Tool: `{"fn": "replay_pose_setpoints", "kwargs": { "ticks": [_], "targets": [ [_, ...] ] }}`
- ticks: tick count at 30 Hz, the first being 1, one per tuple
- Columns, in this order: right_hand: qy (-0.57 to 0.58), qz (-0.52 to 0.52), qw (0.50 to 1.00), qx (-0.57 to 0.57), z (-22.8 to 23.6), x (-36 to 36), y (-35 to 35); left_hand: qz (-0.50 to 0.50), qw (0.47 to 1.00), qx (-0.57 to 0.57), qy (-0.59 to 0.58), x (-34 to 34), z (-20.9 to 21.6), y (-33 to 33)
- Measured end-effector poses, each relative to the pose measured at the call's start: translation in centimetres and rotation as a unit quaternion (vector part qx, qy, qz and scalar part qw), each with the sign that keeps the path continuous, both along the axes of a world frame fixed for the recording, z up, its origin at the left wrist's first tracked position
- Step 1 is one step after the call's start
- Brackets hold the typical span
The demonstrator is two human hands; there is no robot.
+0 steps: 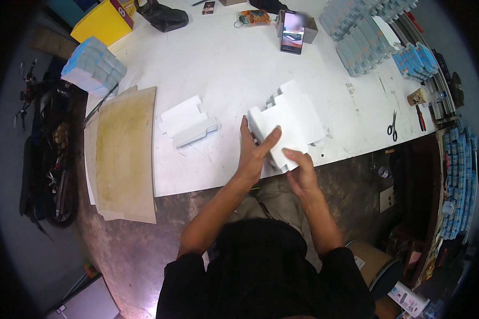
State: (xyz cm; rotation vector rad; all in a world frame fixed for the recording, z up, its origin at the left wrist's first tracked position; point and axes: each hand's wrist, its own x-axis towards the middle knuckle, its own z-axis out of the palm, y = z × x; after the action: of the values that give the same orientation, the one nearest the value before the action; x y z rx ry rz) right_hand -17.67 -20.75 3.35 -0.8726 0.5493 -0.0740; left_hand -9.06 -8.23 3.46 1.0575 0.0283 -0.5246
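A white die-cut cardboard stack (278, 130) with notched edges is held tilted at the table's front edge. My left hand (254, 151) is closed around its left side, with the thumb across the white face. My right hand (302, 169) grips the lower right corner, its thumb on top and its fingers hidden underneath. Just behind lies more white cut cardboard (304, 109), partly covered by the held stack. To the left, a flat notched white card piece (183, 116) rests beside a narrow folded piece (197, 135).
Large brown boards (125, 154) overhang the table's front left. Blue-grey cardboard stacks (93, 66) stand at the back left, and others (364, 45) at the back right. A phone (292, 33) leans on a box. Scissors (392, 126) and a red-handled tool (420, 118) lie rightward.
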Motion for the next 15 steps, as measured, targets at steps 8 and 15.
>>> {"fn": "replay_pose_setpoints", "kwargs": {
  "ticks": [8, 15],
  "targets": [
    [-0.035, -0.02, 0.995, -0.089, 1.3, -1.9, 2.9, 0.012, 0.999, -0.04, 0.007, -0.8, 0.9, 1.7],
    [0.039, 0.076, 0.995, -0.059, -1.1, -5.2, -1.6, -0.037, 0.999, -0.03, 0.025, 2.2, 2.0, 2.7]
  ]
}}
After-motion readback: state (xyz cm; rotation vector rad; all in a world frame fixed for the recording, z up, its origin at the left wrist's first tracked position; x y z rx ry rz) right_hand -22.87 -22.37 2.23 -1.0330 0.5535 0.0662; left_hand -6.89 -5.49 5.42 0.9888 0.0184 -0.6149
